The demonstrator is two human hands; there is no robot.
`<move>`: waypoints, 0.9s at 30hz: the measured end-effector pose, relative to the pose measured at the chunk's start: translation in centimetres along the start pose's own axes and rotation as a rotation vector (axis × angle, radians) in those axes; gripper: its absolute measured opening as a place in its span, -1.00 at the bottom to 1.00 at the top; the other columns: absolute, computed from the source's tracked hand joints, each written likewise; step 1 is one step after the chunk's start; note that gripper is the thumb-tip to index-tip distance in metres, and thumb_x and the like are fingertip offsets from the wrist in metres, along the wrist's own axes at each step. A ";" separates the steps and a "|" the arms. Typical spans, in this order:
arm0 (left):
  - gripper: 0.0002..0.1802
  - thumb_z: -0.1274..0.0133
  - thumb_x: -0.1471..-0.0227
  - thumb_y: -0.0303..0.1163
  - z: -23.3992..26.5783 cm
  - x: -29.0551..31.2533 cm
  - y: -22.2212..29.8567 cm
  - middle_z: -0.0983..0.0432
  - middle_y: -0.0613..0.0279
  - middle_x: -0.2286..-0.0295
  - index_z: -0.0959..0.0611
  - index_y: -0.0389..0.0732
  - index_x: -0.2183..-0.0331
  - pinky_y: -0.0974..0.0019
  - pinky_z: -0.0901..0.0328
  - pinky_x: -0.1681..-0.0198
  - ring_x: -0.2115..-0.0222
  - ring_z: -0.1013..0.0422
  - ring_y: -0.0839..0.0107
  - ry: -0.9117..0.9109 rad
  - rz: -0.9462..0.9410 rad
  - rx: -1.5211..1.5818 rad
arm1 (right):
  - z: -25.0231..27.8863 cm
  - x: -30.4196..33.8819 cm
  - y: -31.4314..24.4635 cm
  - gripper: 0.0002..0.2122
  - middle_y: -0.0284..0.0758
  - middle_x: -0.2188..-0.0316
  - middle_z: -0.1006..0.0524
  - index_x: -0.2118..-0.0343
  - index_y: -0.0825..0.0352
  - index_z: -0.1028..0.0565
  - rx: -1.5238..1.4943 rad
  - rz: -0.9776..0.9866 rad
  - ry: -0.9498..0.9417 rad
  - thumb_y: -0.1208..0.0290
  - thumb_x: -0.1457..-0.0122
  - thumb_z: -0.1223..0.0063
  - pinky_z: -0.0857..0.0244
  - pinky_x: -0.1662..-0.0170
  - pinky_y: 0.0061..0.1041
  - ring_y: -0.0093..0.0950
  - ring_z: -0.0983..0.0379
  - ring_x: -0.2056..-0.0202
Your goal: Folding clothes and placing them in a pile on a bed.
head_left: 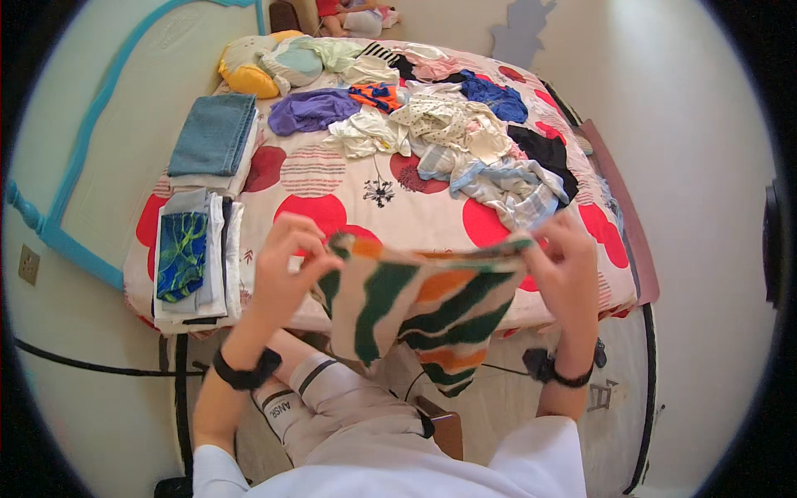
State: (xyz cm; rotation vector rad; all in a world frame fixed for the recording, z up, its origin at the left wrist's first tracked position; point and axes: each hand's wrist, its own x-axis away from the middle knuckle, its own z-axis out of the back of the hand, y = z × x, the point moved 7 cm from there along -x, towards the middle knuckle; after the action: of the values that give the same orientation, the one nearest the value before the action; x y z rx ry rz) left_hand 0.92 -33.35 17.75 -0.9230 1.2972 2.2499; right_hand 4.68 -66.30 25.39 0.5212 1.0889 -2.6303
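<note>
A pair of patterned shorts [415,303] in beige, green and orange hangs stretched between my hands, above my lap at the bed's near edge. My left hand [290,253] pinches its left upper corner. At the opposite upper corner my right hand [560,257] has its fingers closed on the cloth. The top edge runs nearly level and the lower part dangles loose. To the left of my left hand, folded clothes lie stacked, with a blue and green patterned piece [182,256] on top. Behind them sits a folded pair of jeans [212,135].
The bed [332,199] has a white sheet with red circles. Loose clothes, including a purple garment [311,112] and a blue one [494,97], cover its far half. A plush toy [249,66] lies far left. A blue-edged headboard [83,149] stands left. Another person [353,18] sits beyond.
</note>
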 end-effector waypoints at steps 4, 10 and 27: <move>-0.84 -0.22 -0.04 -0.50 1.1 -9.2 -2.8 -0.50 0.27 0.43 -0.53 -0.23 0.42 0.43 -0.35 0.23 0.38 -0.43 0.50 -0.001 -0.024 -0.013 | 0.9 -7.9 -0.2 -0.86 -0.27 0.52 -0.57 0.34 0.43 -0.60 -0.093 0.065 0.055 0.47 -0.10 -0.12 -0.34 0.45 -0.57 -0.59 -0.49 0.55; -0.89 -0.13 -0.13 -0.55 7.9 -17.4 2.5 -0.52 0.27 0.37 -0.51 -0.22 0.37 0.49 -0.34 0.24 0.31 -0.43 0.56 0.295 -0.240 0.023 | 3.9 -10.0 -7.1 -0.88 -0.39 0.41 -0.61 0.25 0.41 -0.60 -0.392 0.400 0.401 0.51 -0.19 -0.13 -0.37 0.35 -0.66 -0.70 -0.50 0.39; -0.68 -0.20 -0.03 -0.26 -9.2 22.6 -15.4 -0.52 -0.01 0.37 -0.47 -0.24 0.29 0.02 -0.40 0.33 0.34 -0.50 -0.08 -0.779 0.433 -0.337 | -25.5 17.4 21.2 -0.68 -0.14 0.05 -0.54 0.12 0.41 -0.55 -0.106 -0.039 -0.183 0.70 -0.01 -0.03 -0.37 -0.04 -0.32 -0.15 -0.48 0.01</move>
State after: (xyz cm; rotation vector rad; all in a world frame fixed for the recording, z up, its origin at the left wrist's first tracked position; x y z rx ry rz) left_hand -2.50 -33.54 -10.86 0.2147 0.8086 2.7711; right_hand 2.29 -64.14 -11.94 0.2346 1.1822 -2.5746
